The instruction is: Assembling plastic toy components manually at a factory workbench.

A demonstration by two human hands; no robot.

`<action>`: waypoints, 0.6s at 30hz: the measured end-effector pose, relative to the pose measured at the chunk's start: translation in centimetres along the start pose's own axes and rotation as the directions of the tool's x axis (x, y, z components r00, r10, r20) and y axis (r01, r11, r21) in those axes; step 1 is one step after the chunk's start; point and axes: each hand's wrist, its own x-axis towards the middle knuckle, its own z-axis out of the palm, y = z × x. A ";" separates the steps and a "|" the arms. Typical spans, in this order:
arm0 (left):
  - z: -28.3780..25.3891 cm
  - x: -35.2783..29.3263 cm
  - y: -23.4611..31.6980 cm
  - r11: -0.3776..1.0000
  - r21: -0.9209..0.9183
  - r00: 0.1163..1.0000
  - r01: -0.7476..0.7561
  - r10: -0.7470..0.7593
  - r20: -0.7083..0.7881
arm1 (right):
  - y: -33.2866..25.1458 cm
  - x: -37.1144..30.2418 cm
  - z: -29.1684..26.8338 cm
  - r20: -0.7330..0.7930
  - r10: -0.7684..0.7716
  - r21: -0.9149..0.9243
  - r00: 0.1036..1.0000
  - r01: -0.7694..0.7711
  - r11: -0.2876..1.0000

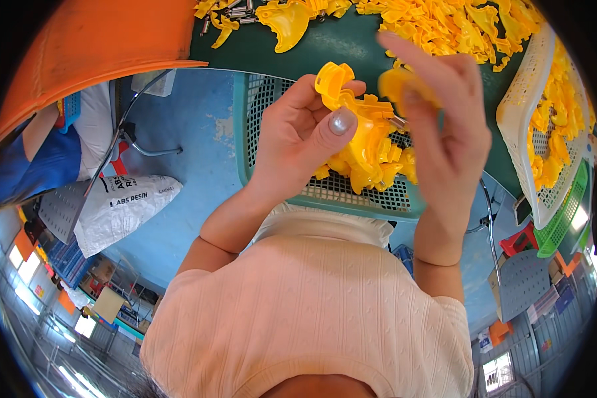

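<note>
My left hand point(302, 129) is closed on a glossy yellow moulded plastic part point(333, 79), the thumb pressed against it and the fingers behind. A short metal pin point(398, 123) shows at that part's right side. Smeared by motion, my right hand point(454, 119) is raised just to the right, with a smaller yellow plastic piece point(401, 85) between thumb and fingers. Both hands are above a green mesh basket point(245, 126) at my lap. More yellow parts lie in the basket under my hands; where they end and the held part begins is hard to make out.
A dark green table point(351, 50) bears a heap of yellow pieces point(438, 30) and several metal pins point(239, 13). An orange container point(113, 40) stands at left, a white basket point(517, 99) of yellow pieces at right. A white sack point(126, 205) lies beyond my left arm.
</note>
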 end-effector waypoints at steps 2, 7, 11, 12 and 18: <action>0.0 0.3 0.2 0.999 -0.014 0.999 0.030 -0.029 0.030 | 0.1 -0.2 -0.7 -0.190 0.224 0.272 0.956 -0.167 0.948; -0.2 -0.1 0.2 0.998 0.010 0.997 0.058 -0.058 0.045 | 0.2 -0.8 0.4 -0.170 0.371 0.720 0.913 -0.142 0.680; 0.2 -0.1 0.2 0.998 -0.050 0.998 0.048 -0.046 0.045 | -0.1 -1.1 1.7 -0.080 0.281 0.653 0.956 -0.162 0.740; 0.2 -0.1 0.3 0.997 -0.061 0.998 0.040 -0.037 0.047 | 0.0 -1.2 1.7 -0.081 0.280 0.655 0.957 -0.160 0.739; 0.2 0.0 0.1 0.999 -0.043 0.999 0.010 -0.009 0.034 | -0.5 -1.0 1.0 -0.065 0.216 0.241 0.974 -0.195 0.951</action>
